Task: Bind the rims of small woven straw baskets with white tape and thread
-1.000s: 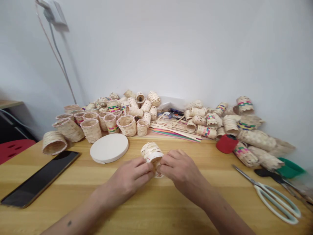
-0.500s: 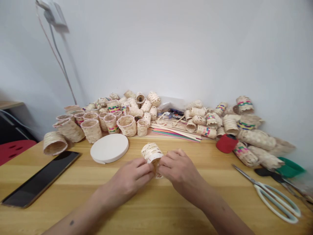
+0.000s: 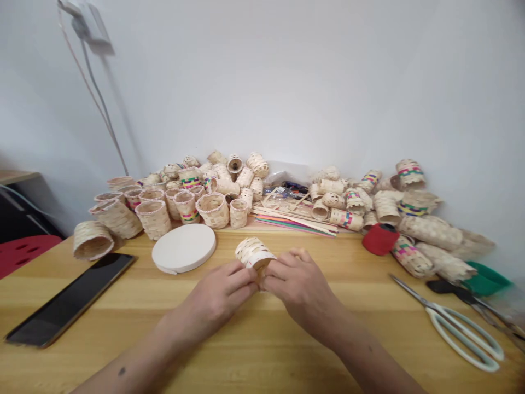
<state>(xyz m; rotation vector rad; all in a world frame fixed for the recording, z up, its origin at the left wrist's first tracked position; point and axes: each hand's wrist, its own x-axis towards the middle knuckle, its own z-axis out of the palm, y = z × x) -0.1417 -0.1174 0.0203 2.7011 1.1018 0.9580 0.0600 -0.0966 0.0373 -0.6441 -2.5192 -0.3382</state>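
Observation:
A small woven basket of pale strips lies tilted on the table, its open end turned toward me. A white band runs along its rim. My left hand grips the rim on the left with closed fingers. My right hand pinches the rim on the right, fingers also closed. The fingertips of both hands nearly meet at the basket's mouth and hide its near edge. Just left of the basket lies a flat roll of white tape.
A phone lies at the left. Several woven baskets stand at the back left, with more heaped at the right. Coloured strips lie between them. White-handled scissors, a red object and a green one are at the right.
The basket has turned and shifted slightly left in my hands, and its white-banded rim shows more. My right hand has moved a little left. Everything else lies as before.

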